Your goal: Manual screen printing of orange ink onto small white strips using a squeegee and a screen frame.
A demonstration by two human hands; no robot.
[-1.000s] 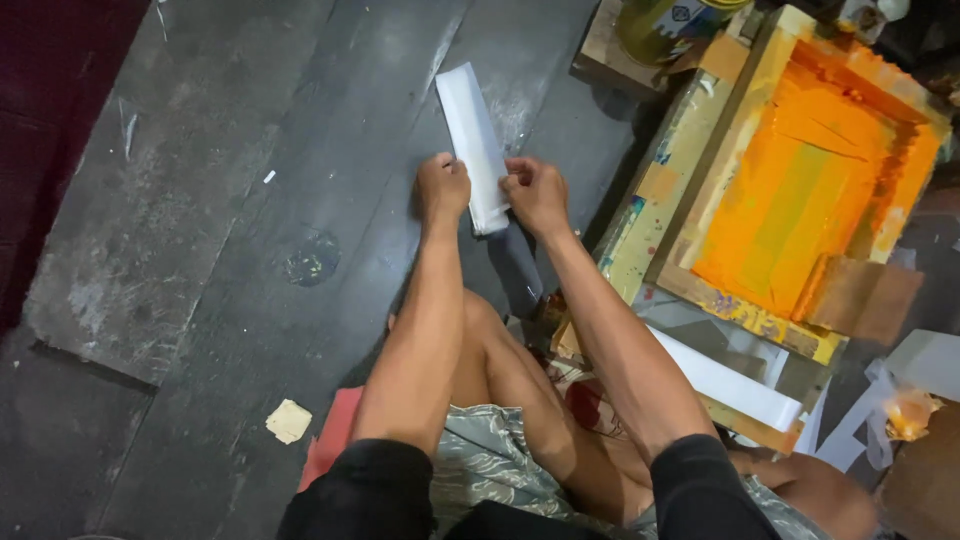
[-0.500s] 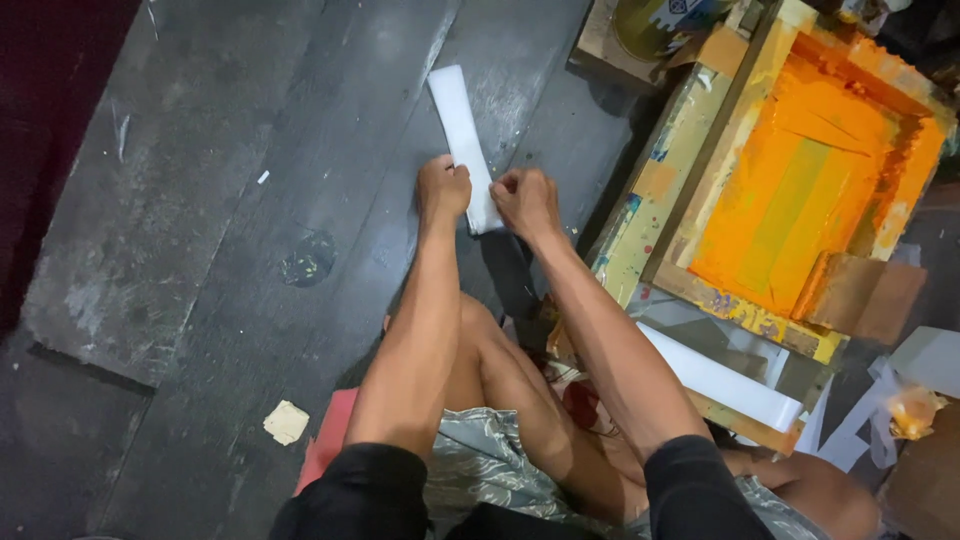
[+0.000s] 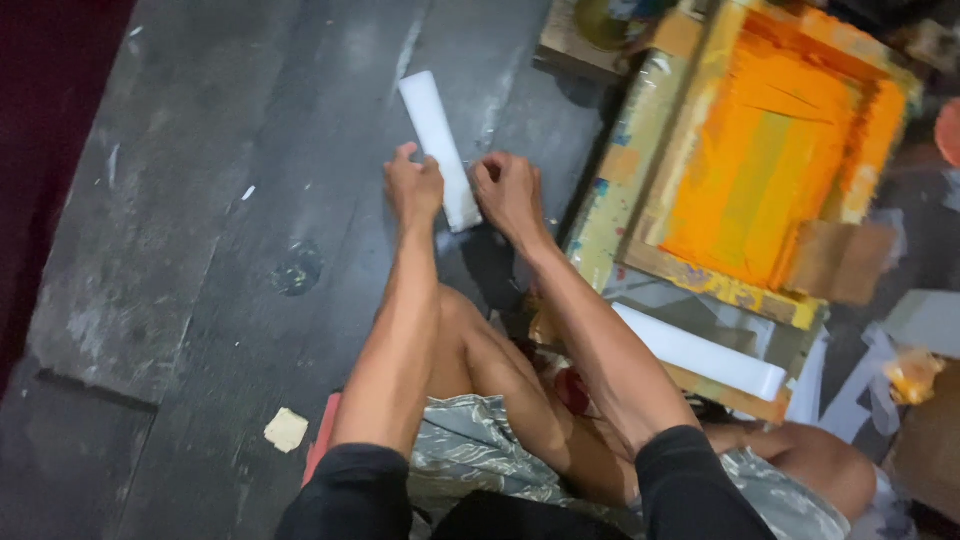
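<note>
The white strip's (image 3: 440,148) near end hides behind both hands, and the orange screen frame (image 3: 770,160) runs past the top edge.

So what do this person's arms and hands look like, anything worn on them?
Both arms are bare from the upper arm down, with black sleeves pushed up near the shoulders. The left hand and the right hand are bare too: no gloves, and no rings, watch or bands that show. The forearms are lean, with no markings visible.

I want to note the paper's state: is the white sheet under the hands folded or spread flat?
Folded into a long narrow strip: the white sheet lies flat on the dark floor, left hand and right hand pressing its near end.
</note>
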